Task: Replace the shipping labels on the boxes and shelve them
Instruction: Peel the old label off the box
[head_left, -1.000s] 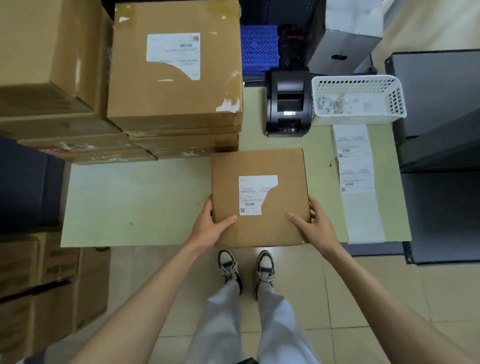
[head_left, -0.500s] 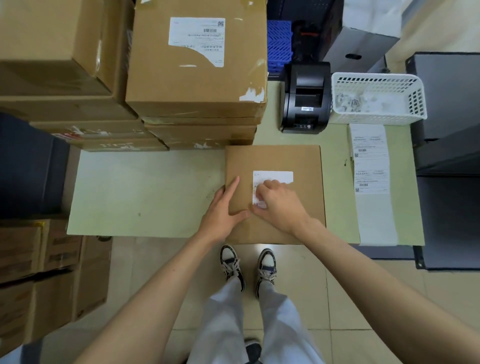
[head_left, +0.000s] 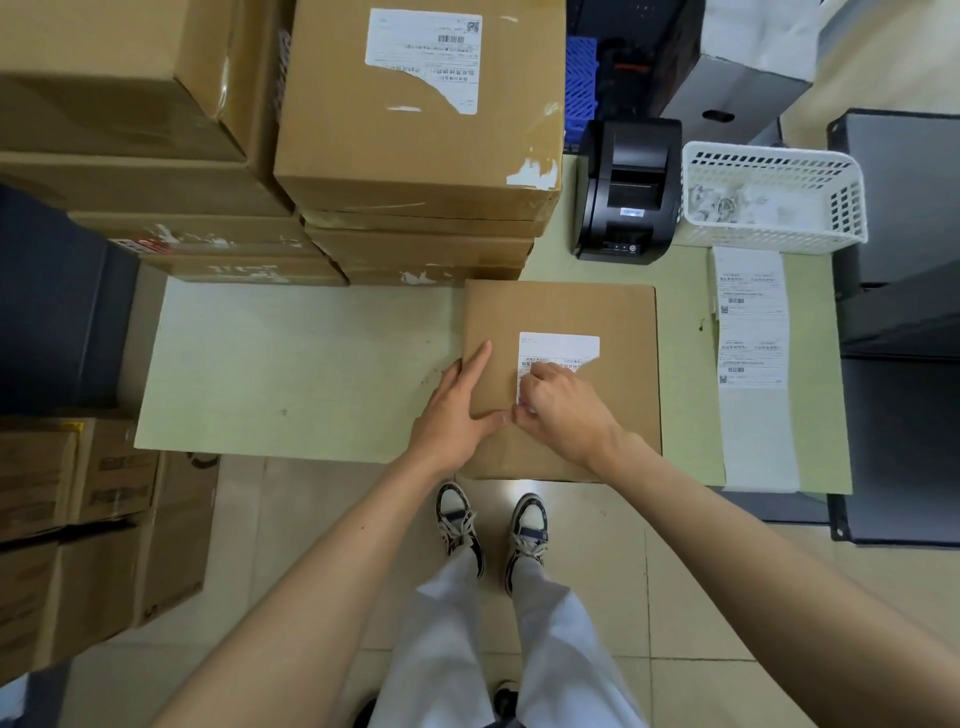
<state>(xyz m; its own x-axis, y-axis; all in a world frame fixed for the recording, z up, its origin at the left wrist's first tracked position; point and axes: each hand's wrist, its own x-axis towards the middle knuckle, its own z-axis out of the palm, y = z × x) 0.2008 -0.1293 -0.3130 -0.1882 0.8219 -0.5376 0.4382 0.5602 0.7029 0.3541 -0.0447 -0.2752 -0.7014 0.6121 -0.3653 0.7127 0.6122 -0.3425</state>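
Here a flat, square brown cardboard box (head_left: 561, 379) lies on the pale green table (head_left: 291, 374), at its near edge, just in front of the stacked cartons. On its top sits one white shipping label (head_left: 563, 347) with small black print; its lower part is hidden under the right hand (head_left: 563, 410). That hand's fingers are curled on the label's lower left corner, though whether they pinch the paper cannot be told. The left hand (head_left: 457, 410) lies flat with fingers straight, pressing the box's left edge. Behind, one upper carton (head_left: 421, 109) carries a torn label (head_left: 423, 57). One black label printer (head_left: 626, 192) stands beside one white basket (head_left: 774, 202), and one strip of printed labels (head_left: 753, 364) lies along the table's right side.
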